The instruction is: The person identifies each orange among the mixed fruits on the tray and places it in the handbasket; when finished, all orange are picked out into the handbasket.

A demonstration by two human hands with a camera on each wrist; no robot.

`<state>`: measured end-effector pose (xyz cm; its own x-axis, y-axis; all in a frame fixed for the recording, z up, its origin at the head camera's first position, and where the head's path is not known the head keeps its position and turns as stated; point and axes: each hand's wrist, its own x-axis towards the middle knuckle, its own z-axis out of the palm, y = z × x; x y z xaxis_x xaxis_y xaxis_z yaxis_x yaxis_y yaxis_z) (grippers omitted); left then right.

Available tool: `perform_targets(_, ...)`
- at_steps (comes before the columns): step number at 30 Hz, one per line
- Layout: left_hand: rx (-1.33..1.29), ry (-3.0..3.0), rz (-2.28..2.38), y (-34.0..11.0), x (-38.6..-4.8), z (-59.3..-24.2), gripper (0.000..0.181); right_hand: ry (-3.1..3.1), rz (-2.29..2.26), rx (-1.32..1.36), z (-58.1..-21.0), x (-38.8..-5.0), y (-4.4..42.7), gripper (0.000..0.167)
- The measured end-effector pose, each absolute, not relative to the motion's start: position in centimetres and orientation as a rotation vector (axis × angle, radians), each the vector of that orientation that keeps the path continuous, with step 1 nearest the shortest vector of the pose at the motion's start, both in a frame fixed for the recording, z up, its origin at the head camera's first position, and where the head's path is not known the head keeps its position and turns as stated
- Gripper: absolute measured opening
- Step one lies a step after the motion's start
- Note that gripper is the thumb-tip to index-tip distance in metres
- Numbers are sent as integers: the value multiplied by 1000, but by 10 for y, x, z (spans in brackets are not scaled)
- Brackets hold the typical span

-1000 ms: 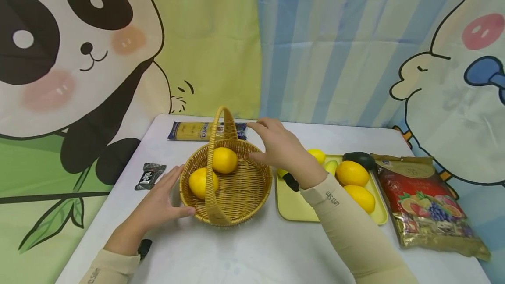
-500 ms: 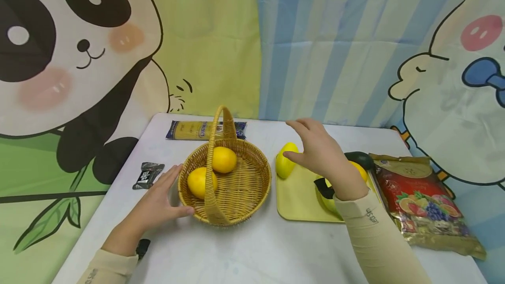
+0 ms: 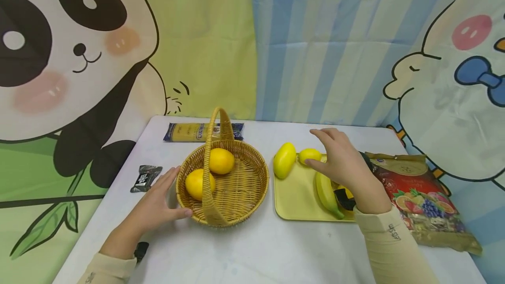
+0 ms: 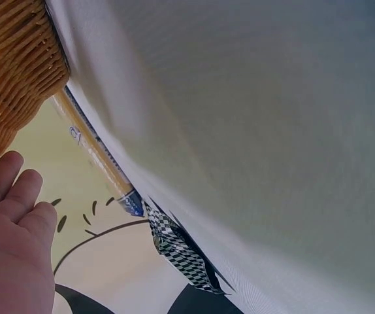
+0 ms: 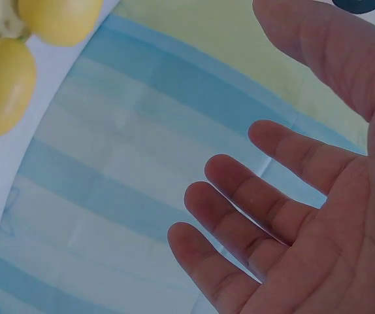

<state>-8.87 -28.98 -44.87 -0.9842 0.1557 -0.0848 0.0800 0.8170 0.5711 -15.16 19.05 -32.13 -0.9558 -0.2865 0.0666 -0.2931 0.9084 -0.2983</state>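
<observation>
A wicker basket with a tall handle holds two round orange-yellow fruits, one at the back and one at the front left. My left hand rests against its left side, fingers extended and thumb near the front rim; the left wrist view shows the fingertips by the weave. Over the yellow tray hovers my right hand, fingers spread and holding nothing. On the tray are a long yellow fruit, a lemon and a banana. My right hand and wrist hide other fruit.
A pasta packet lies behind the basket, and a small black wrapped packet lies to its left. Right of the tray is a large red and gold candy bag. A printed curtain hangs behind the table.
My right hand has moved from above the basket's right rim rightward over the tray, uncovering the yellow fruits at its left. The left hand has stayed at the basket.
</observation>
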Motion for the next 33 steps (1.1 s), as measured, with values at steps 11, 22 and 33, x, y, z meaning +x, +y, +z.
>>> perform_targets(11,209,2883,913,-293,-86,-449,137,-3055,499,322,-348,-139,226,81)
perform_targets(22,207,2885,894,-292,-89,-449,138,-3084,545,190,-380,-122,256,79)
perform_targets(33,203,2887,884,-290,-89,-447,138,-3087,577,115,-395,-107,273,81)
